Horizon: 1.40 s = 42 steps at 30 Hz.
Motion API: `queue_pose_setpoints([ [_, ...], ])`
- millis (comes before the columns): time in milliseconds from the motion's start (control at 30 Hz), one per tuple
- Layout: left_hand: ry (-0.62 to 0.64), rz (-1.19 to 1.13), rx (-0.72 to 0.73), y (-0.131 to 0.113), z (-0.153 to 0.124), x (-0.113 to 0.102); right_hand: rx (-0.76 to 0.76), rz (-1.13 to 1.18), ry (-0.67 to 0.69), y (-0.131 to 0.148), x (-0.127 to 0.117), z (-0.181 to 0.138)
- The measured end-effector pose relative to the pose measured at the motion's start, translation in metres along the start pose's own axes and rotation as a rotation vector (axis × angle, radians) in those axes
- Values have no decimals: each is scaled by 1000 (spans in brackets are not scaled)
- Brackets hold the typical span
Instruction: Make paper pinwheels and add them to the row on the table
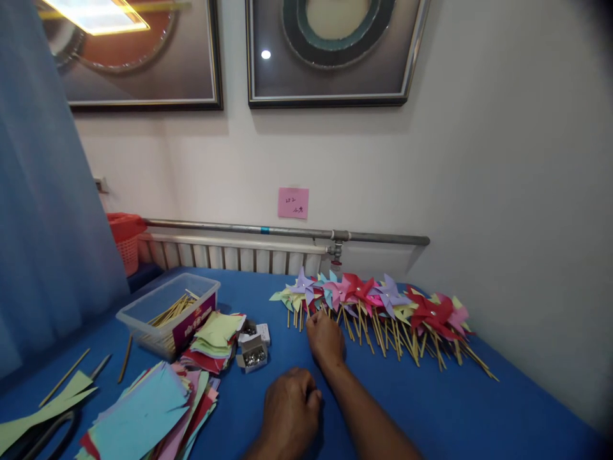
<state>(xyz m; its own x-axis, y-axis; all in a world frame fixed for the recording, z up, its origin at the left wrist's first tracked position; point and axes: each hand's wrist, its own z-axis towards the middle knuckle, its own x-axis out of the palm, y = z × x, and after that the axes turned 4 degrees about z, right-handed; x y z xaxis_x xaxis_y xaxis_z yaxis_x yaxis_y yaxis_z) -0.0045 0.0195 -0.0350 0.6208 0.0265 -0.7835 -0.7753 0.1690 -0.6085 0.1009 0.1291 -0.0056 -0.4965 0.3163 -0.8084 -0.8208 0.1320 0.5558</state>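
My right hand (pixel 326 338) reaches to the near side of a row of paper pinwheels (pixel 359 291) on thin wooden sticks. Its fingers are closed close to the sticks at the row's left part; whatever they may hold is hidden. Lower and to the left, my left hand (pixel 291 406) is curled over the blue tabletop (pixel 383 402), and nothing shows in it. The pinwheels lie overlapped in red, pink, purple, blue and yellow, sticks pointing toward me. Left of my hands are small open boxes of metal pins (pixel 253 356).
Cut paper sheets (pixel 138 409) and a smaller paper stack (pixel 215 335) lie at left. Behind them stands a clear plastic box (pixel 143 319) of sticks. Scissors (pixel 57 434) lie partly under green paper (pixel 52 409). A pipe (pixel 239 228) and radiator (pixel 230 255) line the wall.
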Motion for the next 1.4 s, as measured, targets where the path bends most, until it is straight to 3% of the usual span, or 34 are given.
queue_pose_setpoints([
  [1000, 10, 22, 14, 1, 2, 2, -118, -164, 75, 5, 11, -2],
  [1400, 26, 45, 2, -3, 1, -1, -245, -159, 138, 4, 15, -4],
])
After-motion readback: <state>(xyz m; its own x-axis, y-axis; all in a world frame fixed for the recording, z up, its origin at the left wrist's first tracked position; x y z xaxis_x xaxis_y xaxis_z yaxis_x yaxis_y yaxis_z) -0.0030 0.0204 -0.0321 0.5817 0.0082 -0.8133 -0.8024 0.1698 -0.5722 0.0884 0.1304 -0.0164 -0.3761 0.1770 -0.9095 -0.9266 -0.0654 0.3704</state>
